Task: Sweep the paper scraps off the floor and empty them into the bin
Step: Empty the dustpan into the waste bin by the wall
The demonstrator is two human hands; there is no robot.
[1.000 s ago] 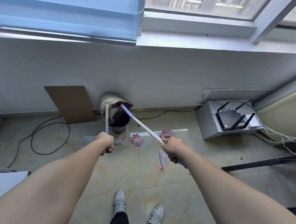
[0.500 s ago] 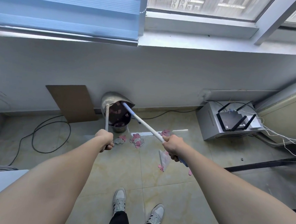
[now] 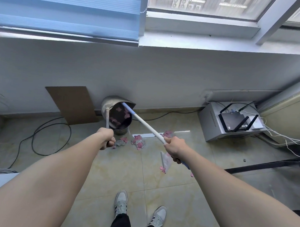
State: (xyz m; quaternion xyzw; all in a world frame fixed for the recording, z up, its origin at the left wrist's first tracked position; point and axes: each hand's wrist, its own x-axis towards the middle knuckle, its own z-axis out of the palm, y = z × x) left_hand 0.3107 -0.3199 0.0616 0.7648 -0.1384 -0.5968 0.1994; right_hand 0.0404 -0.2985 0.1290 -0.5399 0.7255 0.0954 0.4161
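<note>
My left hand point(image 3: 107, 138) is shut on the thin pole of a grey dustpan point(image 3: 111, 102), which is tipped over a small metal bin point(image 3: 122, 130) by the wall. Pink paper scraps point(image 3: 118, 109) lie inside the tilted pan. My right hand point(image 3: 172, 147) is shut on a white and blue broom handle point(image 3: 145, 122); its far end reaches into the pan, and the broom head is hidden there. More pink scraps point(image 3: 138, 142) lie on the tiled floor in front of the bin and near a clear plastic bag point(image 3: 166, 161).
A cardboard sheet point(image 3: 72, 105) leans on the wall left of the bin. A black cable point(image 3: 38, 138) loops on the floor at left. A grey box with a black router point(image 3: 233, 122) and trailing wires stands at right. My shoes point(image 3: 122, 202) are below.
The dustpan has tilted further over the bin, and more pink scraps show inside it. Both hands have kept their grips and barely shifted.
</note>
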